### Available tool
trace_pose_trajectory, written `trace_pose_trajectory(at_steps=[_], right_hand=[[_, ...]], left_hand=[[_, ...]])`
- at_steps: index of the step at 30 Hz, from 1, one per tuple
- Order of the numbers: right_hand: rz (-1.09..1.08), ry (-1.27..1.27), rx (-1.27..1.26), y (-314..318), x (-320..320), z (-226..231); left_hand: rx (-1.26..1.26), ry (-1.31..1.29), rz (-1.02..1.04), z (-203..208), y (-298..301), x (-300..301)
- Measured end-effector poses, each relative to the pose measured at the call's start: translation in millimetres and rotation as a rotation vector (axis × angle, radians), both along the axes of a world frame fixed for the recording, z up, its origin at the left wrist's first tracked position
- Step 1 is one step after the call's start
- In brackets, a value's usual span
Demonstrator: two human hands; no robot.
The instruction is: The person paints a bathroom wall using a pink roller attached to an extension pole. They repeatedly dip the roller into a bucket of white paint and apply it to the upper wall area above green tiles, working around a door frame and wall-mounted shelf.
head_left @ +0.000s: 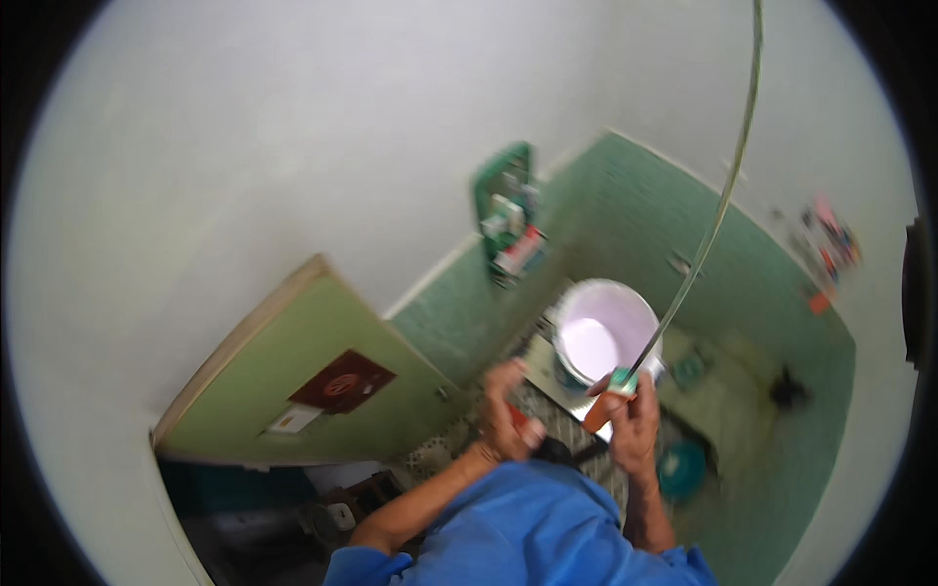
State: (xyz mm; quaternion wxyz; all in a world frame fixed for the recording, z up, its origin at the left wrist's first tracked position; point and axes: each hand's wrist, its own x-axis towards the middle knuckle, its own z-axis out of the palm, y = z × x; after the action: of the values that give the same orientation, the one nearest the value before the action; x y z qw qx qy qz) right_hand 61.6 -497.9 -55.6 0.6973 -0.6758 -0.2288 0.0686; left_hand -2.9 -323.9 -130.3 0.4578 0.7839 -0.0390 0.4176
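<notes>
My right hand (635, 435) is closed around an orange case with a green-and-white top (614, 398); its kind is not plain. From its top a long, thin, pale green strip (716, 215) rises, curving up past the upper edge of the picture. My left hand (506, 420) is to the left of it, blurred, with its fingers curled at a small red-orange thing (520, 417) too smeared to name. Just beyond both hands stands a white bucket (603, 322), pale pink inside.
A green-framed wall mirror shelf (506, 215) holds several boxes. Green tiles (684, 186) line the lower walls. At left a green door (293, 371) stands ajar with a dark red sign (344, 381). A teal basin (681, 469) is low at right. Small items (826, 244) hang on the right wall.
</notes>
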Motion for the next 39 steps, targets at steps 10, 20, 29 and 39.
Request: trace_pose_trajectory(at_steps=[10,20,29,39], right_hand=[[-0.776,-0.052,-0.715,-190,-50,12],[-0.711,0.077,-1.096,-280,-133,78],[-0.682,0.273,-1.127,-294,-165,160],[-0.667,0.14,-1.276,-279,-168,205]], left_hand=[[-0.399,0.498,-0.024,-55,19,94],[-0.163,0.892,-0.134,-175,64,143],[-0.162,0.815,-0.279,-188,75,142],[-0.239,0.934,-0.247,-164,69,139]])
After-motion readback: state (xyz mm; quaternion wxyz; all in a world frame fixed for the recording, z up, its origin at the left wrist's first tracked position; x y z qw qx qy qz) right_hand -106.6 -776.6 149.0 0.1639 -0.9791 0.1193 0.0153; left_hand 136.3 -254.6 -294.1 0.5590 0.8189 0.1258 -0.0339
